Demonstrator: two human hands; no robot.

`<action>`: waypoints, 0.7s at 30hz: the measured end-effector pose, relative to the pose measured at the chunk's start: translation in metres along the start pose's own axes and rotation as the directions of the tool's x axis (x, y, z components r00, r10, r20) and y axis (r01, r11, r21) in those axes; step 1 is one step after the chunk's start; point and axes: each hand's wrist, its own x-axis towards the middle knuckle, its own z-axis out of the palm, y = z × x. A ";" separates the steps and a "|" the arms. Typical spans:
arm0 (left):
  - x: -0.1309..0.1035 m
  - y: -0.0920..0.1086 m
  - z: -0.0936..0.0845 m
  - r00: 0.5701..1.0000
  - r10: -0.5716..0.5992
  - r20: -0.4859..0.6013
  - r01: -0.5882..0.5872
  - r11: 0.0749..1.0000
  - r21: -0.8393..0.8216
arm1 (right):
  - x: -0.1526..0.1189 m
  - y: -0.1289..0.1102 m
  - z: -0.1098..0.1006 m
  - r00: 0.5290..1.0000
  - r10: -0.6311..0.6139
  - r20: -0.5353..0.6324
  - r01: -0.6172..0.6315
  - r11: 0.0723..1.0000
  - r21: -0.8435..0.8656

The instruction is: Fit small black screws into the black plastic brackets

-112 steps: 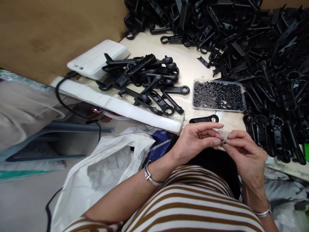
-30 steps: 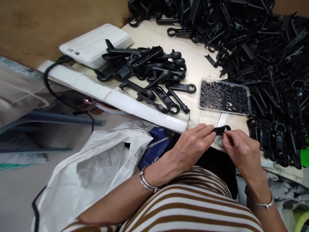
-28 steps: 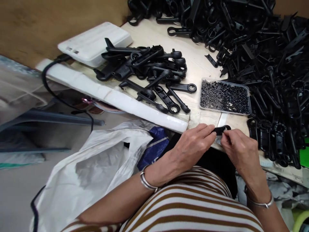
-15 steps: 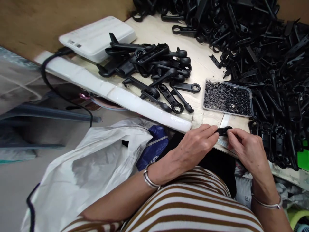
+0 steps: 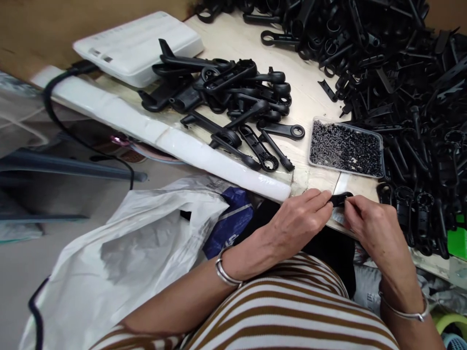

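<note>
Both my hands meet over the table's front edge around one small black plastic part [image 5: 340,199]. My left hand [image 5: 297,221] holds its left end between closed fingers. At its right end, my right hand [image 5: 372,221] has thumb and fingers pinched together; whether a small piece is between them is hidden. Just beyond lies a clear tray [image 5: 346,148] of tiny dark pieces. Left of the tray is a small pile of black plastic handles [image 5: 233,92], some with ring-shaped ends.
A large heap of black parts [image 5: 397,73] covers the table's right and back. A white box [image 5: 138,46] with a black cable sits at back left. White padding [image 5: 164,136] runs along the table edge, above a white bag [image 5: 120,272]. A green object [image 5: 457,238] is at far right.
The view has shifted slightly, so the white box and padding appear further left. Both hands stay at the small black part, which now looks tilted a little differently.
</note>
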 end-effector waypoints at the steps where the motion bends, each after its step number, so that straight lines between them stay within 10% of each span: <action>1: 0.000 0.000 0.000 1.000 0.000 -0.002 0.000 1.000 0.000 | 0.001 -0.003 -0.002 1.000 -0.020 0.018 0.021 0.997 -0.076; 12: -0.003 -0.003 0.002 0.999 0.012 -0.042 -0.014 0.999 -0.048 | 0.012 -0.045 -0.006 0.995 0.065 0.069 -0.025 0.882 -0.471; 16: -0.004 -0.003 0.003 0.999 -0.009 -0.046 0.007 1.000 -0.029 | 0.005 -0.007 -0.001 0.989 0.125 0.079 -0.133 0.987 0.095; 21: -0.006 0.001 0.008 0.993 -0.041 -0.114 0.035 0.998 -0.056 | -0.018 0.017 0.015 0.877 0.476 0.062 -0.331 0.505 0.797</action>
